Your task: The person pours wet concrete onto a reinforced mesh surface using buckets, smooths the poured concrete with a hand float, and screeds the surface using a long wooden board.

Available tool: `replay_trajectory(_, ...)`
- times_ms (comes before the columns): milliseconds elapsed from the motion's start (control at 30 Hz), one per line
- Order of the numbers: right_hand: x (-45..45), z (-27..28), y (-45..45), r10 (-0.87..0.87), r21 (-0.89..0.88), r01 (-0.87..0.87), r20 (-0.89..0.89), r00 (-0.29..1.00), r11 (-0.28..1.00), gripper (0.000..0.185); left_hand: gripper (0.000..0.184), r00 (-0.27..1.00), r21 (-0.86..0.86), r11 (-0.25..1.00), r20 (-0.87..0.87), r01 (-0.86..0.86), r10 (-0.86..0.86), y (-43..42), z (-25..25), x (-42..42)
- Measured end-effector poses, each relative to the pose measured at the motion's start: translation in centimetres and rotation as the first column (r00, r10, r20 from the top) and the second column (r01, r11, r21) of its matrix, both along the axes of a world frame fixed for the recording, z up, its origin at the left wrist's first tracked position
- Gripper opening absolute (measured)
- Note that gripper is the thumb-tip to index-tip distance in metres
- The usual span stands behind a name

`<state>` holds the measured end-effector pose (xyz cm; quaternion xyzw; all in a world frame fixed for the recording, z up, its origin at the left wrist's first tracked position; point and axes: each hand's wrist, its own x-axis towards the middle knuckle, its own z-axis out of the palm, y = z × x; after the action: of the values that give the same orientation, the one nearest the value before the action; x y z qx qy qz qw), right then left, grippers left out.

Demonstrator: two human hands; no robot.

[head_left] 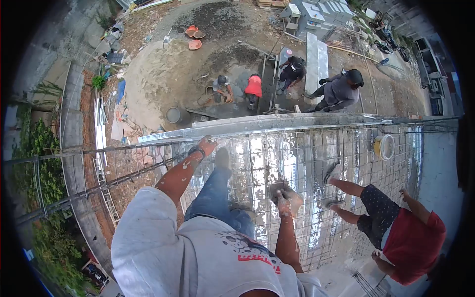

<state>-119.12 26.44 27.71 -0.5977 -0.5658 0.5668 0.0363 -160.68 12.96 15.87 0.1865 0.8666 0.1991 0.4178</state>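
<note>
My left hand (208,145) reaches out beside the long metal-faced edge board (232,129), its fingers partly spread with nothing visible in them. Smears of grey-white cement mark the forearm. Low over the steel rebar mesh (262,168), my right hand (283,204) is closed on a dark, flat tool that looks like a trowel (278,188). A tan, rounded shape lies right against that hand; I cannot tell what it is. Wet, shiny decking shows under the mesh around my feet.
To the right, a person in a red shirt (413,242) stands on the mesh. A white bucket (384,147) lies tilted by the far edge. Rebar bars (118,180) run along the open drop at left. Several people work on the ground below, near a sand pile (158,81).
</note>
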Motion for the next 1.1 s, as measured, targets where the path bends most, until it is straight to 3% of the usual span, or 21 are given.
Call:
replay_trajectory(33, 3.7, -2.7, -1.5, -0.133, -0.087, 0.130, -0.038, 0.990, 0.988, 0.039, 0.071, 0.999, -0.008, 0.999, 0.001, 0.047, -0.047, 0.6, 1.0, 1.9)
replay_trajectory(67, 7.8, -6.1, -3.0, -0.263, -0.175, 0.248, -0.069, 0.962, 0.953, 0.040, 0.072, 0.971, -0.078, 0.968, -0.013, 0.237, -0.239, 1.3, 2.3, 3.9)
replay_trajectory(100, 13.0, -9.9, -4.6, -0.262, -0.163, 0.251, -0.046, 0.964, 0.954, 0.044, 0.073, 0.907, -0.152, 0.897, -0.012, 0.415, -0.421, 1.6, 3.8, 6.2)
replay_trajectory(167, 19.4, -8.8, -8.0, -0.339, -0.206, 0.320, -0.063, 0.939, 0.925, 0.045, 0.070, 0.858, -0.186, 0.845, -0.016, 0.502, -0.513, 1.3, 3.9, 11.8)
replay_trajectory(267, 30.6, -8.3, -15.4, -0.570, -0.208, 0.554, -0.026, 0.821, 0.806, 0.041, 0.058, 0.925, -0.034, 0.925, -0.029, 0.379, -0.380, -0.9, -4.0, 19.3)
replay_trajectory(300, 35.0, -8.3, -18.4, -0.624, -0.187, 0.613, 0.001, 0.781, 0.768, 0.040, 0.057, 0.593, -0.140, 0.607, -0.133, 0.782, -0.794, -0.5, -5.6, 21.4)
replay_trajectory(367, 44.1, -9.6, -25.8, -0.777, -0.152, 0.772, 0.029, 0.628, 0.618, 0.038, 0.057, 0.049, -0.229, 0.102, -0.225, 0.968, -0.973, 1.2, -5.6, 26.9)
replay_trajectory(400, 48.2, -10.0, -30.1, -0.852, -0.140, 0.846, 0.029, 0.523, 0.515, 0.036, 0.057, 0.033, -0.173, 0.079, -0.253, 0.982, -0.967, 1.6, -4.9, 29.8)
replay_trajectory(433, 51.1, -7.8, -34.2, -0.913, -0.136, 0.908, 0.053, 0.405, 0.396, 0.032, 0.056, 0.206, -0.059, 0.229, -0.262, 0.972, -0.943, 1.6, -5.8, 32.3)
replay_trajectory(533, 58.8, -5.0, -45.9, -0.965, -0.037, 0.993, 0.234, 0.117, 0.111, 0.027, 0.054, 0.575, 0.061, 0.575, 0.016, 0.816, -0.818, 5.3, -1.9, 42.9)
replay_trajectory(567, 59.8, -3.4, -49.3, -0.827, 0.198, 0.899, 0.504, 0.247, 0.390, 0.032, 0.053, 0.662, 0.025, 0.672, 0.146, 0.740, -0.735, 6.0, -0.1, 46.6)
replay_trajectory(633, 61.3, -2.2, -55.4, -0.711, 0.375, 0.749, 0.680, 0.179, 0.547, 0.042, 0.048, 0.568, 0.130, 0.581, 0.123, 0.804, -0.814, 7.6, -0.8, 52.1)
replay_trajectory(700, 61.3, -4.2, -60.6, -0.850, 0.447, 0.839, 0.525, 0.036, 0.311, 0.050, 0.041, 0.521, 0.176, 0.528, 0.086, 0.831, -0.849, 8.8, 0.5, 57.7)
replay_trajectory(800, 60.6, -4.6, -65.2, -0.885, 0.341, 0.927, 0.465, -0.023, 0.155, 0.055, 0.044, 0.204, 0.113, 0.198, -0.049, 0.974, -0.978, 9.9, 3.4, 65.0)
replay_trajectory(833, 60.0, 1.7, -63.2, -0.968, -0.089, 0.969, 0.126, -0.218, -0.230, 0.056, 0.048, 0.236, 0.053, 0.239, 0.059, 0.970, -0.970, 9.9, 4.4, 67.5)
replay_trajectory(867, 59.5, 7.4, -61.3, -0.915, -0.110, 0.914, -0.063, -0.398, -0.390, 0.052, 0.053, 0.132, 0.063, 0.132, 0.003, 0.989, -0.991, 10.0, 4.4, 69.5)
replay_trajectory(900, 60.6, 9.2, -61.8, -0.854, -0.076, 0.869, -0.164, -0.494, -0.488, 0.050, 0.054, 0.114, 0.030, 0.114, -0.003, 0.993, -0.993, 10.5, 2.2, 71.0)
replay_trajectory(933, 62.2, 12.2, -62.2, -0.844, 0.019, 0.864, -0.224, -0.487, -0.504, 0.048, 0.055, 0.098, -0.004, 0.098, -0.010, 0.995, -0.995, 11.3, -1.1, 72.6)
replay_trajectory(967, 63.8, 15.2, -62.8, -0.818, 0.135, 0.837, -0.342, -0.463, -0.530, 0.047, 0.052, -0.018, -0.006, -0.018, -0.067, 1.000, -0.998, 12.2, -3.8, 74.0)
replay_trajectory(1033, 65.5, 26.1, -61.3, -0.796, 0.333, 0.752, -0.452, -0.402, -0.569, 0.043, 0.048, -0.070, -0.059, -0.070, 0.000, 0.996, -0.998, 11.7, -3.0, 78.5)
replay_trajectory(1100, 68.3, 30.2, -62.8, -0.747, 0.469, 0.644, -0.615, -0.252, -0.604, 0.041, 0.047, -0.073, -0.102, -0.082, 0.088, 0.991, -0.993, 11.3, -2.0, 84.0)
